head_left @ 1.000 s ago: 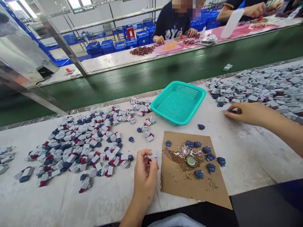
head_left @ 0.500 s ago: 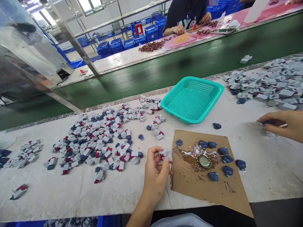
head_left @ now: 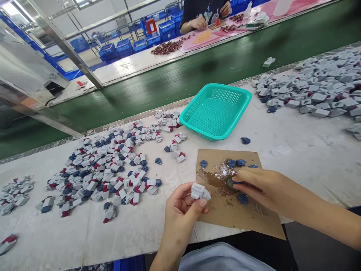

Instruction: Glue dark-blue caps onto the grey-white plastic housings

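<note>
My left hand [head_left: 184,210] pinches a small light grey plastic piece [head_left: 197,191] between thumb and fingers, just off the left edge of a cardboard sheet [head_left: 217,214]. Over the cardboard, my right hand [head_left: 255,186] is closed, with a bit of a small dark blue piece [head_left: 237,182] showing at its fingertips. Those fingertips are at a bottle cap [head_left: 229,183], which they partly cover. Around the cap spreads a brown wet patch [head_left: 210,180] with white specks. Several dark blue molded pieces [head_left: 240,162] lie on the cardboard; my right hand hides some of them.
A turquoise basket [head_left: 210,133] stands behind the cardboard. Grey, red and blue parts [head_left: 96,162] are heaped on the left, and a grey pile [head_left: 318,90] lies at the right. Beyond runs a green conveyor belt [head_left: 158,82]; across it a co-worker's hands [head_left: 200,23] handle small parts.
My right hand has come left from the bare table to the bottle cap on the cardboard. My left hand has turned its piece, showing its grey side. The view has shifted right.
</note>
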`<state>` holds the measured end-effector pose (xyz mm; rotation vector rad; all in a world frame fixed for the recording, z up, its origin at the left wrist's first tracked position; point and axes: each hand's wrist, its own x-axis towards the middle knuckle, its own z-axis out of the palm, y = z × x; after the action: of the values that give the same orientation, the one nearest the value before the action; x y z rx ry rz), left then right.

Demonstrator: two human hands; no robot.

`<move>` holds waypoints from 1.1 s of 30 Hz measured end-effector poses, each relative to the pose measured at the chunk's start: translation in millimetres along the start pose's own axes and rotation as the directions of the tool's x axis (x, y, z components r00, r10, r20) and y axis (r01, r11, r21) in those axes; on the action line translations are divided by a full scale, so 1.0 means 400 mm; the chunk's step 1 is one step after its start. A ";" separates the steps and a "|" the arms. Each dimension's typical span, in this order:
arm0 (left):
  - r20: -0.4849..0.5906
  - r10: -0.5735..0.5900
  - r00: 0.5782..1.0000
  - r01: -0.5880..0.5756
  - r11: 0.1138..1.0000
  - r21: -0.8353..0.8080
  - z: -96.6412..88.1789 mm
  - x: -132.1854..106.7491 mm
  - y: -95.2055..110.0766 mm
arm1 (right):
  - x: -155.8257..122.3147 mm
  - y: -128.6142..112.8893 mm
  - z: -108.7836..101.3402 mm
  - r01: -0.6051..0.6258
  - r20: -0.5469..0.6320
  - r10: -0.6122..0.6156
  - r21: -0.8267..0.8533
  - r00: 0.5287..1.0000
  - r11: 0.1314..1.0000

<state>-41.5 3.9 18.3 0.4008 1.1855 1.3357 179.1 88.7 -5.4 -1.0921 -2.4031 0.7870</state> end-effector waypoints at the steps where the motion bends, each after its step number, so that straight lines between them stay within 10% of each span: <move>1: -0.017 -0.006 1.000 0.006 1.000 -0.016 -0.003 -0.001 -0.002 | 0.004 0.004 0.001 0.030 0.011 -0.030 -0.014 0.999 0.999; 11: 0.031 -0.013 0.999 0.015 0.997 -0.078 -0.007 -0.010 -0.015 | 0.025 -0.002 -0.003 0.128 0.060 -0.129 0.031 0.990 0.991; 20: 0.117 -0.056 0.991 0.068 0.992 -0.102 0.024 -0.038 0.003 | 0.037 -0.160 -0.057 -0.118 -0.039 0.152 0.453 0.988 0.884; 33: 0.301 0.053 0.952 -0.030 0.996 -0.079 -0.006 -0.030 -0.020 | 0.036 -0.174 -0.045 -0.229 0.101 0.207 0.544 0.973 0.807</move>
<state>-37.0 -9.7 15.9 0.5585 0.8736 1.2960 141.1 68.1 53.7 -1.1107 -1.8860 1.4797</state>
